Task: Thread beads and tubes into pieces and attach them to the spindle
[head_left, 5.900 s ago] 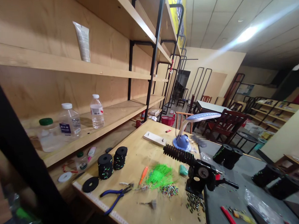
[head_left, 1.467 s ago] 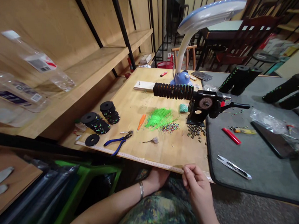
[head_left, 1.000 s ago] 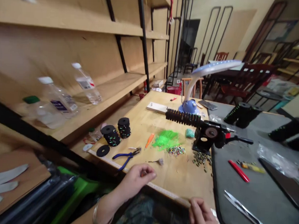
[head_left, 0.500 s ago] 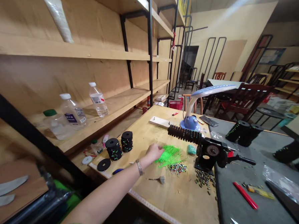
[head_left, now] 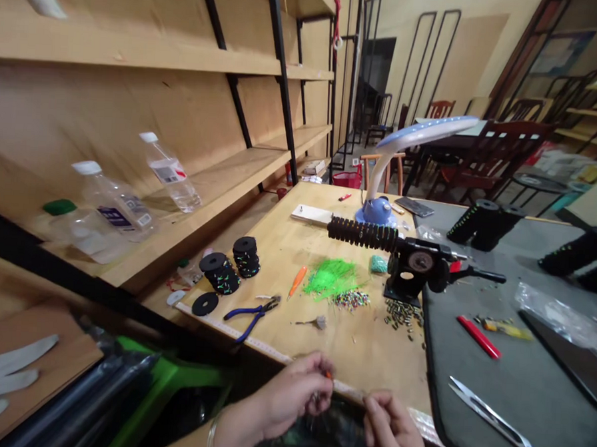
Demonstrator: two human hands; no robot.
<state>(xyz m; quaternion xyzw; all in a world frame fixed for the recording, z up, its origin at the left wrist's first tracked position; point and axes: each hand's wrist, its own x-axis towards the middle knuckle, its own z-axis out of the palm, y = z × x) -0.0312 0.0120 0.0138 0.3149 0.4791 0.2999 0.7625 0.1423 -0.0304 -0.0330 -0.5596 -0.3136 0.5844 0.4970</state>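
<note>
My left hand [head_left: 289, 393] is over the table's front edge, its fingers closed in a pinch. A tiny orange bit [head_left: 328, 374] shows at its fingertips; what it belongs to is too small to tell. To its right, my right hand [head_left: 392, 425] has thumb and forefinger pressed together, and anything between them is hidden. Beyond the hands lie a small grey brush-like tuft [head_left: 318, 322], a pile of green strands [head_left: 333, 279], and multicoloured beads [head_left: 352, 299]. An orange pen-like tool [head_left: 298, 282] rests left of the strands. Blue-handled pliers [head_left: 252, 314] lie near the front edge.
A black hand-cranked device [head_left: 414, 263] carries a ribbed black roll, with small metal pieces [head_left: 404, 316] below it. Behind stands a blue lamp [head_left: 376, 211]. Black spools [head_left: 220, 273] are at left. Scissors [head_left: 491, 414] and a red stick [head_left: 479, 336] lie on the grey mat [head_left: 463, 385].
My left hand has drawn back from the green strands to the front edge, uncovering the orange tool and pliers. My right hand has come further into view. The camera has tilted down.
</note>
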